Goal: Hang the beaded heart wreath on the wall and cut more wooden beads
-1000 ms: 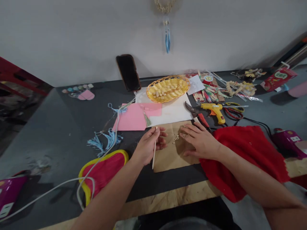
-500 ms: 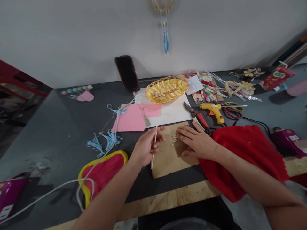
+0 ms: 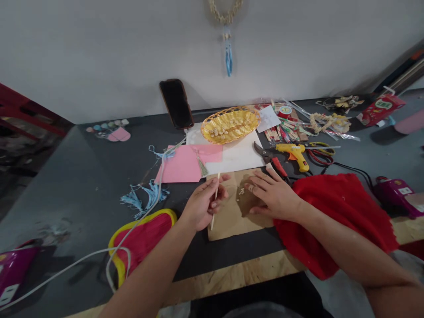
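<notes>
A thin pale stick [image 3: 213, 219] slants through my left hand [image 3: 206, 201], which is closed around it above the brown cardboard sheet [image 3: 225, 225]. Over the right half of that sheet lies my right hand [image 3: 266, 193], fingers spread and palm down. Close to its fingertips are several small pale pieces [image 3: 241, 191]. Whether anything lies under the right palm is hidden. Behind the hands, a yellow woven basket [image 3: 232, 126] holds small pale bits on white paper [image 3: 238, 157].
Red-handled pruning shears [image 3: 278, 167] and a yellow glue gun [image 3: 294, 154] lie right of the cardboard. Red cloth [image 3: 341, 212] sits under my right forearm. Pink paper [image 3: 179, 165], blue tassels [image 3: 147, 194] and a white cable [image 3: 160, 176] are on the left. A phone [image 3: 176, 104] leans on the wall.
The cardboard's near edge has shifted slightly away from me. The stick has moved a little in my left hand and leans more. My right hand stays nearly in place.
</notes>
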`<state>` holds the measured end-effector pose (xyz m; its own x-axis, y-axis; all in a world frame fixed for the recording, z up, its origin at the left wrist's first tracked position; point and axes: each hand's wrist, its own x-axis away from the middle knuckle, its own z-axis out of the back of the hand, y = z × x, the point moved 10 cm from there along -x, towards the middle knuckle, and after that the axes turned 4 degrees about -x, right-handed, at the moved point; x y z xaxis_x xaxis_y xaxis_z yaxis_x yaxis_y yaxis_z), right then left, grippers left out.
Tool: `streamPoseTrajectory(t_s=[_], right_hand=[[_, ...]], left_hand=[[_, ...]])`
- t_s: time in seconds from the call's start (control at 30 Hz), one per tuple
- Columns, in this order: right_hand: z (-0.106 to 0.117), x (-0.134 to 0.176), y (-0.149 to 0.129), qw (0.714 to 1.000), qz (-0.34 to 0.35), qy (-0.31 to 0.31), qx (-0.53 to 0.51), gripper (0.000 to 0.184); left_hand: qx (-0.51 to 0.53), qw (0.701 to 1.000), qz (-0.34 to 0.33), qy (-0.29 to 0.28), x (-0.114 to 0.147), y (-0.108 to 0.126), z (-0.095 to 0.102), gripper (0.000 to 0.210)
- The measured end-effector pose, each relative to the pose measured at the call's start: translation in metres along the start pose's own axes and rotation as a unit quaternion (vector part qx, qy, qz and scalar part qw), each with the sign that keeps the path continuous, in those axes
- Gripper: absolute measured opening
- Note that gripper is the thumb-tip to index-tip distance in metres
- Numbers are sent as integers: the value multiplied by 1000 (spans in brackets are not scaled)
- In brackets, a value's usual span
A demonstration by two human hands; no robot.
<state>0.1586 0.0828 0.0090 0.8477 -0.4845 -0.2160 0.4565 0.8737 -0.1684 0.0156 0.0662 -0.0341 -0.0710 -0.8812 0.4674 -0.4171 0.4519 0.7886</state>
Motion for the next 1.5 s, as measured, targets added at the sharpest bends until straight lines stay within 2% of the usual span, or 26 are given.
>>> streamPoseTrajectory(t_s=[0.07,0.13,0.2,0.3,0.4,0.5,0.67,0.83,0.93,1.03,1.1,1.13,1.23,1.3,1.37,1.5], right_hand=[[16,1,12,999,-31,40,0,48],[32,5,35,992,-103,72,16,37],[41,11,60,978,-188,76,47,32],[39,22,88,952,-292,24,83,29],[29,31,103,929,-361,-35,78,26],[23,34,109,920,-382,-51,64,27],[16,33,114,930,-362,-46,46,28],[21,35,119,932,-361,32,1,28],[24,37,121,916,-382,84,-92,34],[24,36,120,881,-388,117,-243,38],[23,33,116,843,-378,140,-357,38],[21,33,115,813,-376,149,-419,38],[8,33,109,689,-379,150,-599,43],[2,32,102,634,-375,135,-663,46],[0,32,98,612,-371,132,-686,45],[2,31,94,591,-355,146,-709,38]], left_hand=[[39,999,6,-29,2,3,-4,37],[66,996,12,-55,4,5,-8,34],[81,994,6,-76,6,8,-10,31],[95,991,-20,-95,8,13,-12,26],[109,988,-45,-103,8,16,-10,14],[119,985,-54,-109,7,18,-9,5],[123,986,-50,-103,7,19,-10,4],[124,985,-52,-105,7,19,-10,5],[123,985,-50,-107,6,18,-10,5],[121,986,-49,-108,6,17,-10,5],[120,986,-49,-107,6,18,-10,5],[121,986,-49,-107,6,18,-10,6],[122,986,-45,-107,6,17,-11,8],[121,986,-44,-107,6,17,-11,8],[120,986,-42,-106,6,17,-12,9],[116,987,-43,-104,5,16,-11,10]])
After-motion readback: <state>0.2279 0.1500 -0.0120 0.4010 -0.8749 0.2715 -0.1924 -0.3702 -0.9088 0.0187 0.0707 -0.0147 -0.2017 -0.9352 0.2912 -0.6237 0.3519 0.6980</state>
